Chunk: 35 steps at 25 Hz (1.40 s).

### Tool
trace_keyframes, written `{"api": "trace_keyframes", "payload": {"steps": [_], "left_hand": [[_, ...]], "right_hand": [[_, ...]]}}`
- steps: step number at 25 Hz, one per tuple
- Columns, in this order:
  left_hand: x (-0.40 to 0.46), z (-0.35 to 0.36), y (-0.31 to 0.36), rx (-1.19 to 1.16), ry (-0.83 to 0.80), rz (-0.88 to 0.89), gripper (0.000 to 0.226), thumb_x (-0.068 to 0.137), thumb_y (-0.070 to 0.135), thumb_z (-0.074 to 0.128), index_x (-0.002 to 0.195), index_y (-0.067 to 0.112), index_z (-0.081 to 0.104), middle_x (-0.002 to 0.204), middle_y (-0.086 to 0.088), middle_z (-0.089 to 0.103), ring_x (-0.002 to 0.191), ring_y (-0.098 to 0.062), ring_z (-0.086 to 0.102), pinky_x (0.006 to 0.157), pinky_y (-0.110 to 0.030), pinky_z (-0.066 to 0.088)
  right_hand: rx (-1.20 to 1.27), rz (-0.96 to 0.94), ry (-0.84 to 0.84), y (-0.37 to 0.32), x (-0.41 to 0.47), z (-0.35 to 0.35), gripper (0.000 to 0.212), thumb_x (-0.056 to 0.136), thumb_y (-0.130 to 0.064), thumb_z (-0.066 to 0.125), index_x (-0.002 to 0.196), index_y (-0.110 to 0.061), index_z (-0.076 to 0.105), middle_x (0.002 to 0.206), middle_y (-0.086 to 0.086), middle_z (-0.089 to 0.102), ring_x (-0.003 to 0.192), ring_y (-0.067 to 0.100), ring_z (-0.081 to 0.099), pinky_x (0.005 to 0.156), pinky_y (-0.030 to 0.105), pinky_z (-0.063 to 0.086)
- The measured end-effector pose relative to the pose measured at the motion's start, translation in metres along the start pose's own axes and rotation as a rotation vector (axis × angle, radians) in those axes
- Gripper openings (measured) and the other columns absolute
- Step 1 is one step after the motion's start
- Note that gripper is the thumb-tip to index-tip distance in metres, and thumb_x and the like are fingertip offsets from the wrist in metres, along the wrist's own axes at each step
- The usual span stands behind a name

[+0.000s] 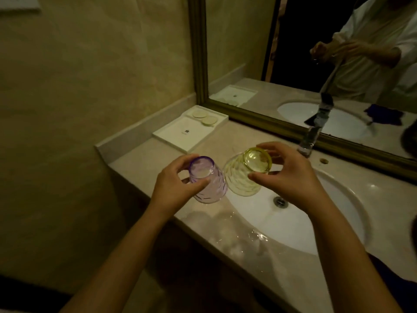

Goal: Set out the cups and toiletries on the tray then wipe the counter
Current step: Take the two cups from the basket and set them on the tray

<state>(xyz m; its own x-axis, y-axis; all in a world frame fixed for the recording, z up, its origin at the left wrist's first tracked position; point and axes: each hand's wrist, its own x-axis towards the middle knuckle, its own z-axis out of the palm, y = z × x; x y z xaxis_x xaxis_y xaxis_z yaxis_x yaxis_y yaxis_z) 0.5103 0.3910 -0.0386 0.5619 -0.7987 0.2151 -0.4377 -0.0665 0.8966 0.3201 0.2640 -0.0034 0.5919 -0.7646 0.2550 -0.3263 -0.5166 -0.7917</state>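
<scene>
Two wet-looking glasses, held base-up over the sink edge.

Left hand (174, 188) clamps the purple cup (208, 184); right hand (286, 175) clamps the yellow cup (242, 177); rims nearly touch, so they may clink or slip before reaching the tray (178, 137) beyond both grips.

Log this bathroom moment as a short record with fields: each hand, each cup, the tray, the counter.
left hand: grips the purple cup near its base, mouth down
right hand: grips the yellow cup by its base, tilted
cups: side by side above the sink's left edge, not on the tray
tray: white, in the counter's far left corner; holds two round coasters
counter: water on its front edge
</scene>
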Motion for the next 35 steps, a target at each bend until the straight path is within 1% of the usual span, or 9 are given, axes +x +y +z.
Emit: {"api": "trace_keyframes", "payload": {"steps": [6,9,11,14,19,23,29,33,35], "left_hand": [[0.066,-0.02,-0.053,0.022,0.035,-0.037,0.057,0.065,0.011,0.08,0.118,0.019,0.059,0.11,0.006,0.062,0.102,-0.003,0.056,0.077,-0.01,0.048],[0.118,-0.036,-0.073,0.021,0.056,-0.053,0.062,0.063,0.01,0.081,0.119,0.021,0.057,0.108,0.012,0.06,0.101,0.006,0.055,0.077,-0.006,0.046],[0.15,-0.047,-0.084,0.023,0.05,-0.067,0.06,0.062,0.01,0.081,0.117,0.021,0.058,0.107,0.011,0.061,0.1,0.004,0.056,0.082,-0.011,0.048],[0.192,-0.064,-0.104,0.055,0.035,-0.072,0.057,0.063,0.013,0.081,0.115,0.02,0.061,0.109,0.005,0.064,0.101,-0.004,0.059,0.087,-0.019,0.049],[0.257,-0.084,-0.142,0.035,-0.014,-0.097,0.053,0.062,0.012,0.082,0.11,0.024,0.062,0.104,0.006,0.066,0.099,-0.005,0.06,0.082,-0.014,0.048],[0.326,-0.093,-0.173,-0.011,-0.098,-0.079,0.052,0.064,0.007,0.08,0.111,0.019,0.062,0.107,0.0,0.065,0.1,-0.012,0.06,0.081,-0.017,0.048],[0.423,-0.101,-0.209,-0.042,-0.242,-0.019,0.053,0.064,0.003,0.079,0.113,0.012,0.062,0.106,-0.006,0.065,0.097,-0.015,0.058,0.089,-0.036,0.052],[0.466,-0.081,-0.217,-0.05,-0.274,-0.007,0.055,0.064,0.006,0.08,0.115,0.008,0.06,0.109,-0.01,0.065,0.098,-0.018,0.058,0.088,-0.037,0.052],[0.483,-0.063,-0.219,-0.057,-0.268,-0.018,0.054,0.065,0.007,0.08,0.115,0.009,0.059,0.109,-0.009,0.065,0.098,-0.017,0.058,0.087,-0.035,0.052]], "right_hand": [[0.05,0.047,0.019,0.025,0.067,0.066,0.066,0.061,-0.022,0.082,0.12,-0.025,0.053,0.114,-0.005,0.058,0.101,0.007,0.054,0.086,0.035,0.054],[0.05,0.052,0.012,0.038,0.114,0.098,0.07,0.061,-0.024,0.083,0.122,-0.024,0.051,0.112,-0.007,0.056,0.099,0.006,0.053,0.079,0.024,0.051],[0.065,0.065,0.018,0.04,0.144,0.116,0.063,0.061,-0.023,0.083,0.117,-0.026,0.053,0.107,-0.009,0.056,0.097,0.006,0.053,0.073,0.017,0.048],[0.091,0.076,0.009,0.039,0.189,0.141,0.057,0.062,-0.021,0.083,0.11,-0.03,0.054,0.104,-0.01,0.056,0.096,0.005,0.053,0.073,0.018,0.05],[0.049,0.123,0.019,0.045,0.242,0.172,0.057,0.061,-0.022,0.083,0.11,-0.03,0.055,0.105,-0.01,0.058,0.096,0.004,0.054,0.069,0.013,0.047],[-0.027,0.227,0.123,0.053,0.273,0.192,0.057,0.062,-0.022,0.083,0.111,-0.028,0.054,0.103,-0.011,0.055,0.096,0.006,0.052,0.07,0.014,0.046],[-0.097,0.416,0.366,0.056,0.308,0.224,0.058,0.064,-0.019,0.082,0.115,-0.02,0.056,0.103,-0.009,0.055,0.094,0.008,0.052,0.079,0.025,0.048],[-0.13,0.465,0.461,0.062,0.338,0.239,0.053,0.065,-0.017,0.081,0.112,-0.019,0.058,0.101,-0.008,0.056,0.094,0.01,0.053,0.08,0.028,0.049],[-0.147,0.463,0.512,0.07,0.363,0.24,0.049,0.064,-0.015,0.081,0.107,-0.017,0.06,0.098,-0.006,0.059,0.093,0.013,0.055,0.078,0.027,0.045]]}}
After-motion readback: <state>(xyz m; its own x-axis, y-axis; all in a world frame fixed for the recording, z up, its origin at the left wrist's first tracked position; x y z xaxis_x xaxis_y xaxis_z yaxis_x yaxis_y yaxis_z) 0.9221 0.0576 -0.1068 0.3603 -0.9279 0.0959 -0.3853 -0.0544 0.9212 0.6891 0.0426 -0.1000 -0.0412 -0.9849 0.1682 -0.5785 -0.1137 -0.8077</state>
